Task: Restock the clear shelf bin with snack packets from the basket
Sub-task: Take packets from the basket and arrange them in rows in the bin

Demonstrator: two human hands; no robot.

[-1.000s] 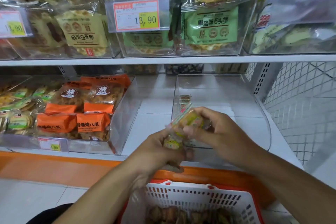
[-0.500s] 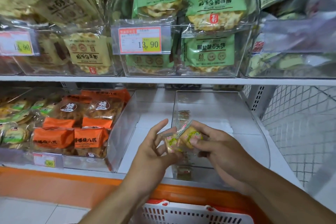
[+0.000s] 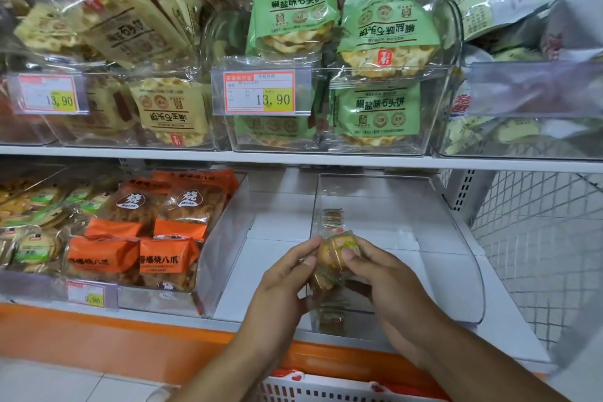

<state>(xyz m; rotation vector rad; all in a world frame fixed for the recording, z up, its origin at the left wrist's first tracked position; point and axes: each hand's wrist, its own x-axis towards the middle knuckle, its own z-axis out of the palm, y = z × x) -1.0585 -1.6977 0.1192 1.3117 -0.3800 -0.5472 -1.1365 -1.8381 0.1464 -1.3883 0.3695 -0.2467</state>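
Both hands hold small clear snack packets [image 3: 336,254] of round yellow biscuits, just in front of the clear shelf bin [image 3: 456,258] on the lower shelf. My left hand [image 3: 284,281] pinches them from the left, and my right hand [image 3: 385,274] grips them from the right. Inside the bin, small packets [image 3: 332,217] show against its left wall, and another [image 3: 331,320] shows low at its front. The white basket [image 3: 326,390] with a red rim sits at the bottom edge, below my forearms.
A bin of orange packets [image 3: 146,238] stands to the left on the same shelf, with a bare white shelf gap between. Upper-shelf bins hold green [image 3: 375,108] and yellow biscuit bags [image 3: 169,111] behind price tags. A wire mesh panel [image 3: 538,254] closes the right side.
The camera has tilted up, so the basket dropped to the frame's bottom edge. My hands rose with the packets toward the bin's front and pressed them closer together.
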